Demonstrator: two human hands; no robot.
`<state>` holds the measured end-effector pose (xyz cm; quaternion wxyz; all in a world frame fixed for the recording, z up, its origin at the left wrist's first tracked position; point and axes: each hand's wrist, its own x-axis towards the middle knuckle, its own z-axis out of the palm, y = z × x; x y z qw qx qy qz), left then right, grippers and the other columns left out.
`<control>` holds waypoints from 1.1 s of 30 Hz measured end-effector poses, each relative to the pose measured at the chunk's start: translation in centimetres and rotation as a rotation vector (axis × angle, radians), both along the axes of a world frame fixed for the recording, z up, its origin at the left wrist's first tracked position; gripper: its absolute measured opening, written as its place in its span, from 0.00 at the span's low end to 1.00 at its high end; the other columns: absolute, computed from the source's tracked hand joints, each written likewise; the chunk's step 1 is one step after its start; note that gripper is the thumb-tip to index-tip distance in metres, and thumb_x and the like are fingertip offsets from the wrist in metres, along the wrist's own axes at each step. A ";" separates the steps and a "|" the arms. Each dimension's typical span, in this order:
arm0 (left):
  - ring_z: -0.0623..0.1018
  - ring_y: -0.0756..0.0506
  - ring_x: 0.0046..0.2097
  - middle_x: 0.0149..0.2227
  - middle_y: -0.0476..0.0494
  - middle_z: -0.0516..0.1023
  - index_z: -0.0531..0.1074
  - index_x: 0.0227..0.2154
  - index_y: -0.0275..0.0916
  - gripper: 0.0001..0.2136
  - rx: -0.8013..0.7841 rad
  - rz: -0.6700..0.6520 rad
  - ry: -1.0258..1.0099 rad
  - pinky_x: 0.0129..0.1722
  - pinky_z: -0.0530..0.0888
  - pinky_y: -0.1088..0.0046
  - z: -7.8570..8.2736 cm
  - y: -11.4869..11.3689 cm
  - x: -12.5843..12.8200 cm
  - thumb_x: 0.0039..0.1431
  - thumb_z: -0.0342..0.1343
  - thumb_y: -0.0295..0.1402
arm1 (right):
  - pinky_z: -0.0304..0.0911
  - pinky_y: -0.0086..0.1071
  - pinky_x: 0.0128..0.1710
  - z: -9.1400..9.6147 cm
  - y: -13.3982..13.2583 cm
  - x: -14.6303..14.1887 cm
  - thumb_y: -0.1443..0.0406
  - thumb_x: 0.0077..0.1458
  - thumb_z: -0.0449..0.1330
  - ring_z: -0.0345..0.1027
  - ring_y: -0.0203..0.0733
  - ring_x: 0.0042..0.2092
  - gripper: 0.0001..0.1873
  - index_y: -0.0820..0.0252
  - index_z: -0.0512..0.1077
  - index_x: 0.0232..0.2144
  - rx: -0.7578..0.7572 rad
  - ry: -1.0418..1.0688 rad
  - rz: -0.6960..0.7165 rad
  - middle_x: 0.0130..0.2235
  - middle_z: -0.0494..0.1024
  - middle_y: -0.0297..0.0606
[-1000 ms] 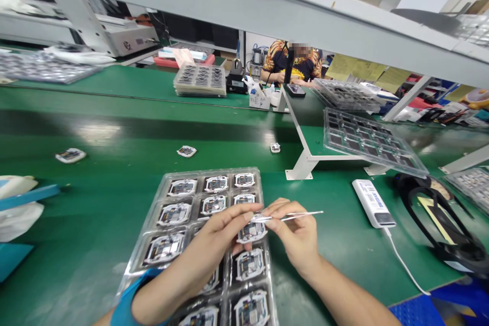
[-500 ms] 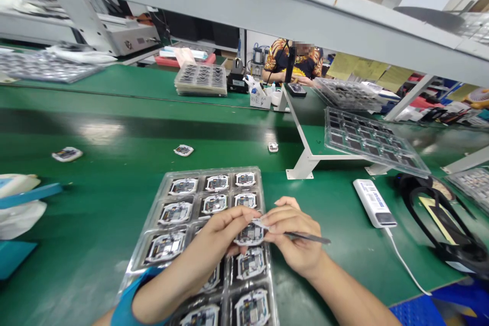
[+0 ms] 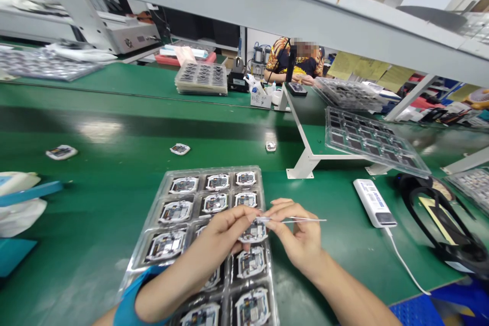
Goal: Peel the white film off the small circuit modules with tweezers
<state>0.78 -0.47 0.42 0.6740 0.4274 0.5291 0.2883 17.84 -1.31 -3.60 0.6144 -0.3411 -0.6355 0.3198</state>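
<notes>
Tweezers [image 3: 301, 220] are resting pinched in the right hand's [image 3: 300, 239] fingers, while the left hand's [image 3: 198, 249] fingers are closing on a module [image 3: 253, 232] in the tray [image 3: 198, 169]. A power bank [image 3: 374, 204] is lying at three o'clock.

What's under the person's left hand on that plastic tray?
The left hand lies over the clear plastic tray. Small circuit boards show in compartments around it; whatever lies beneath the palm is covered.

From here I see thin, shiny metal tweezers [image 3: 305, 220] and a clear, glossy plastic tray [image 3: 214, 169]. The long green bench top [image 3: 76, 265] looks smooth and shiny. I think it is rubber, but I can't be sure.
</notes>
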 end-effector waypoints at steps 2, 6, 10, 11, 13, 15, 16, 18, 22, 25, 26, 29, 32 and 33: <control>0.72 0.43 0.42 0.37 0.48 0.78 0.82 0.31 0.45 0.15 -0.008 -0.011 0.008 0.34 0.73 0.75 0.2 0.0 0.0 0.46 0.65 0.50 | 0.72 0.43 0.47 0.1 0.0 0.0 0.71 0.56 0.67 0.80 0.44 0.36 0.07 0.53 0.77 0.35 0.024 -0.004 0.002 0.33 0.85 0.35; 0.73 0.42 0.46 0.39 0.49 0.79 0.81 0.31 0.46 0.13 -0.015 -0.024 0.002 0.36 0.73 0.75 0.6 -0.1 0.0 0.51 0.62 0.48 | 0.74 0.38 0.42 0.2 0.1 0.1 0.70 0.58 0.66 0.80 0.42 0.37 0.06 0.53 0.75 0.36 0.003 0.027 0.011 0.33 0.83 0.35; 0.73 0.43 0.43 0.38 0.49 0.78 0.80 0.31 0.45 0.13 0.004 -0.050 0.017 0.35 0.73 0.75 0.5 -0.1 0.1 0.51 0.62 0.48 | 0.74 0.39 0.44 0.2 0.1 0.1 0.72 0.57 0.65 0.80 0.41 0.36 0.07 0.54 0.75 0.36 0.049 -0.045 0.003 0.33 0.83 0.35; 0.72 0.43 0.41 0.37 0.49 0.78 0.80 0.31 0.44 0.13 0.014 -0.057 0.021 0.34 0.73 0.75 0.4 0.0 0.1 0.50 0.62 0.48 | 0.73 0.40 0.46 0.2 0.1 0.2 0.72 0.57 0.65 0.80 0.41 0.36 0.08 0.54 0.75 0.36 0.067 -0.072 0.001 0.33 0.84 0.35; 0.71 0.45 0.39 0.35 0.49 0.76 0.79 0.30 0.43 0.14 0.029 -0.067 0.022 0.32 0.72 0.75 0.1 0.1 0.1 0.50 0.62 0.49 | 0.71 0.42 0.50 0.3 0.0 0.2 0.73 0.56 0.66 0.81 0.42 0.36 0.09 0.55 0.75 0.36 0.099 -0.118 0.001 0.33 0.84 0.35; 0.70 0.46 0.37 0.34 0.50 0.75 0.79 0.30 0.43 0.15 0.033 -0.065 0.017 0.31 0.71 0.76 -0.1 0.2 0.1 0.49 0.62 0.49 | 0.70 0.42 0.52 0.5 -0.1 0.3 0.74 0.55 0.66 0.81 0.42 0.36 0.09 0.55 0.76 0.36 0.096 -0.134 0.008 0.33 0.85 0.35; 0.70 0.46 0.37 0.34 0.50 0.75 0.78 0.30 0.42 0.15 0.028 -0.061 0.015 0.31 0.71 0.76 -0.2 0.3 0.1 0.49 0.62 0.49 | 0.71 0.42 0.52 0.6 -0.1 0.3 0.73 0.55 0.67 0.81 0.42 0.37 0.09 0.55 0.76 0.36 0.073 -0.126 0.018 0.33 0.85 0.35; 0.69 0.46 0.37 0.34 0.50 0.75 0.78 0.30 0.42 0.15 0.011 -0.046 0.015 0.32 0.70 0.76 -0.2 0.3 0.0 0.49 0.63 0.50 | 0.73 0.39 0.49 0.7 -0.1 0.4 0.73 0.56 0.67 0.81 0.42 0.39 0.09 0.54 0.76 0.36 0.003 -0.082 0.042 0.35 0.85 0.35; 0.69 0.46 0.39 0.35 0.50 0.75 0.78 0.30 0.43 0.15 -0.023 -0.023 0.026 0.34 0.71 0.76 -0.1 0.2 -0.1 0.47 0.63 0.50 | 0.75 0.36 0.45 0.6 -0.1 0.4 0.72 0.56 0.67 0.80 0.41 0.40 0.09 0.53 0.76 0.37 -0.077 -0.009 0.054 0.37 0.84 0.35; 0.69 0.45 0.39 0.34 0.50 0.74 0.78 0.30 0.43 0.16 -0.018 -0.031 0.030 0.34 0.71 0.76 0.0 0.2 -0.1 0.47 0.63 0.50 | 0.75 0.37 0.46 0.4 -0.1 0.3 0.73 0.56 0.66 0.80 0.40 0.40 0.09 0.53 0.76 0.36 -0.060 -0.009 0.036 0.36 0.84 0.34; 0.69 0.45 0.40 0.34 0.50 0.74 0.78 0.30 0.43 0.16 -0.016 -0.036 0.034 0.34 0.71 0.75 0.1 0.2 -0.1 0.47 0.63 0.50 | 0.75 0.37 0.47 0.4 -0.1 0.2 0.73 0.56 0.66 0.80 0.41 0.40 0.09 0.53 0.76 0.36 -0.050 -0.011 0.031 0.36 0.84 0.34; 0.69 0.44 0.40 0.35 0.49 0.75 0.78 0.29 0.43 0.17 -0.008 -0.045 0.053 0.35 0.70 0.75 0.2 0.3 0.0 0.46 0.62 0.52 | 0.75 0.38 0.48 0.5 -0.1 0.1 0.74 0.56 0.66 0.81 0.41 0.38 0.09 0.53 0.76 0.35 -0.023 -0.023 0.018 0.34 0.84 0.34; 0.69 0.44 0.41 0.35 0.49 0.75 0.78 0.29 0.43 0.17 -0.008 -0.041 0.063 0.35 0.70 0.74 0.2 0.3 0.1 0.46 0.62 0.52 | 0.75 0.40 0.48 0.6 -0.1 0.1 0.73 0.56 0.66 0.81 0.42 0.37 0.08 0.54 0.76 0.34 -0.010 -0.056 -0.005 0.33 0.84 0.35; 0.69 0.43 0.42 0.36 0.49 0.75 0.78 0.29 0.44 0.17 -0.012 -0.034 0.063 0.36 0.70 0.74 0.3 0.3 0.1 0.46 0.62 0.52 | 0.75 0.41 0.48 0.6 -0.1 0.2 0.73 0.56 0.66 0.81 0.42 0.36 0.08 0.54 0.76 0.34 -0.001 -0.074 -0.012 0.33 0.84 0.35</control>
